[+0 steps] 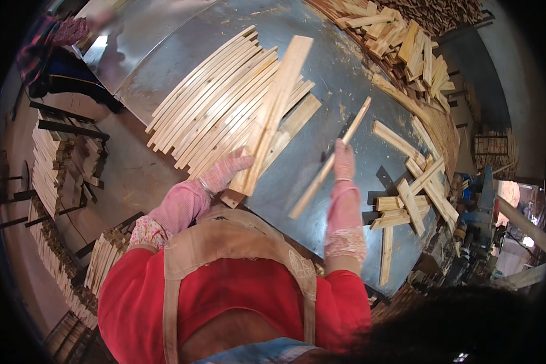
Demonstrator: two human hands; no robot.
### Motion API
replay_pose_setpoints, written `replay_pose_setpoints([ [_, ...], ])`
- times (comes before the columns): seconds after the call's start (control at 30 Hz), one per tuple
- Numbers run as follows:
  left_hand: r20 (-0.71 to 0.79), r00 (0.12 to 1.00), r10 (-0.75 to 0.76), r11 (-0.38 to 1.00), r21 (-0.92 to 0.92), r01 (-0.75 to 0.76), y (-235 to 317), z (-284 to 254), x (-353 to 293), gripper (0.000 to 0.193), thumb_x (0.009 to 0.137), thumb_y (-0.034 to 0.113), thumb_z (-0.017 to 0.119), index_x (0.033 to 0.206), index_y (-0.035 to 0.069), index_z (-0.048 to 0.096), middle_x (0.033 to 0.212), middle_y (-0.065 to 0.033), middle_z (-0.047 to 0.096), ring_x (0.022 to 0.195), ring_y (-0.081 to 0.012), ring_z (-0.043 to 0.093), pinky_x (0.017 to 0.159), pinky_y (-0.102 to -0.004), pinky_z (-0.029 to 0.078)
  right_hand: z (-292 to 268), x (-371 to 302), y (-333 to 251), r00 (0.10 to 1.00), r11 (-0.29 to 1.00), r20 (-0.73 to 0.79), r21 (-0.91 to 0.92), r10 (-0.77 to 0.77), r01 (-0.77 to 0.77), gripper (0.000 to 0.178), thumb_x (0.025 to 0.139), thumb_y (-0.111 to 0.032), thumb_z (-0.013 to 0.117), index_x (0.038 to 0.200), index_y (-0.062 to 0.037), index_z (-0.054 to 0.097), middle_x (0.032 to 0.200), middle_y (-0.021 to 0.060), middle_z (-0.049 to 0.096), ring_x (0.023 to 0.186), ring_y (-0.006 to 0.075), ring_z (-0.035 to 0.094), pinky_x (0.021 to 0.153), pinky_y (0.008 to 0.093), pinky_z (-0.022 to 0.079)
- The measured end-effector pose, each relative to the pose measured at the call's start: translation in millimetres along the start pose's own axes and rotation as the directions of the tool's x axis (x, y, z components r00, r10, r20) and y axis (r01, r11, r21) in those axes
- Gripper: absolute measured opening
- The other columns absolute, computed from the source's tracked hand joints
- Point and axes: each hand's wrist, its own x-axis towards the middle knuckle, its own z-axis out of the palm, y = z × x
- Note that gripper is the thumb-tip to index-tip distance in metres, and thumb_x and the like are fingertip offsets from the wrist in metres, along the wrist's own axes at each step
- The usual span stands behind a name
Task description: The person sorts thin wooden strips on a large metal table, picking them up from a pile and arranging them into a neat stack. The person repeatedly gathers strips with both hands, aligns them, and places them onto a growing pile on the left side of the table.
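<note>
My left hand point(227, 170), in a pinkish glove, grips the near end of a wide pale wooden board point(280, 100). The board slants up and away, lying across a row of narrow wooden strips point(209, 103). Another board point(292, 124) shows partly from beneath it on the right. My right hand point(344, 162), gloved the same way, is closed around a thin wooden strip point(311, 194). That strip tilts, its far end pointing up and right, apart from the board. Beneath both hands is a grey metal tabletop point(337, 67).
Short offcuts point(409, 206) lie crossed at the table's right side. A large heap of scrap wood point(400, 45) rises at the far right. Stacked strips point(48, 161) stand on racks at the left. Another person's gloved hand point(71, 30) shows at the far left.
</note>
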Motion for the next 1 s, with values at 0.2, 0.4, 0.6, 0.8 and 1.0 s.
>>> replay_pose_setpoints([
  [0.2, -0.324, 0.942, 0.09, 0.568, 0.793, 0.218, 10.6, -34.6, -4.0, 0.056, 0.105, 0.051, 0.064, 0.136, 0.005, 0.067, 0.121, -0.0187, 0.075, 0.113, -0.0341, 0.072, 0.1, -0.0457, 0.055, 145.6, -96.9, -79.2, 1.0, 0.955, 0.008, -0.295, 0.025, -0.021, 0.102, 0.094, -0.061, 0.069, 0.165, 0.0021, 0.031, 0.153, 0.0331, 0.056, 0.135, 0.0495, 0.06, 0.114, 0.0514, 0.048],
  [0.4, -0.312, 0.916, 0.251, -0.02, 0.945, 0.328, 57.6, -56.9, -18.3, 0.038, 0.104, 0.033, 0.062, 0.134, 0.012, 0.069, 0.114, -0.0227, 0.075, 0.111, -0.0363, 0.072, 0.099, -0.0494, 0.055, 191.5, -61.0, -52.4, 0.996, 0.976, 0.064, 0.208, 0.056, -0.069, 0.07, 0.093, -0.044, 0.071, 0.139, 0.0074, 0.059, 0.126, 0.0278, 0.072, 0.117, 0.0425, 0.069, 0.104, 0.0457, 0.052],
  [0.6, 0.346, 0.905, 0.247, -0.635, 0.763, -0.119, 110.5, -64.5, 100.5, 0.065, 0.089, 0.02, 0.077, 0.15, 0.024, 0.054, 0.155, -0.0166, 0.055, 0.142, -0.0351, 0.056, 0.116, -0.0494, 0.045, 180.8, -43.4, -43.6, 0.844, 0.587, 0.469, 0.617, 0.261, -0.524, 0.047, 0.092, -0.042, 0.072, 0.108, 0.0019, 0.07, 0.088, 0.0105, 0.068, 0.076, 0.0259, 0.066, 0.07, 0.0397, 0.053],
  [0.8, 0.315, 0.919, -0.237, -0.836, 0.416, -0.358, 162.5, -10.7, 128.8, 0.094, 0.063, 0.04, 0.098, 0.148, 0.026, 0.058, 0.173, -0.0116, 0.035, 0.162, -0.0326, 0.031, 0.13, -0.0545, 0.028, 165.3, -64.3, -49.2, 0.984, 0.932, 0.176, 0.356, 0.007, -0.07, 0.068, 0.096, -0.044, 0.071, 0.136, 0.0087, 0.06, 0.121, 0.0211, 0.07, 0.11, 0.0302, 0.065, 0.098, 0.0397, 0.05],
  [1.0, 0.411, 0.882, 0.23, -0.752, 0.65, -0.107, 173.4, -60.0, 13.2, 0.063, 0.07, 0.036, 0.085, 0.126, 0.014, 0.065, 0.117, -0.0081, 0.069, 0.118, -0.0297, 0.064, 0.113, -0.0491, 0.044, 188.0, -92.4, -74.9, 0.941, 0.802, 0.313, 0.591, -0.127, -0.088, 0.073, 0.098, -0.032, 0.074, 0.153, 0.0064, 0.047, 0.14, 0.0234, 0.066, 0.124, 0.0309, 0.066, 0.109, 0.0392, 0.049],
])
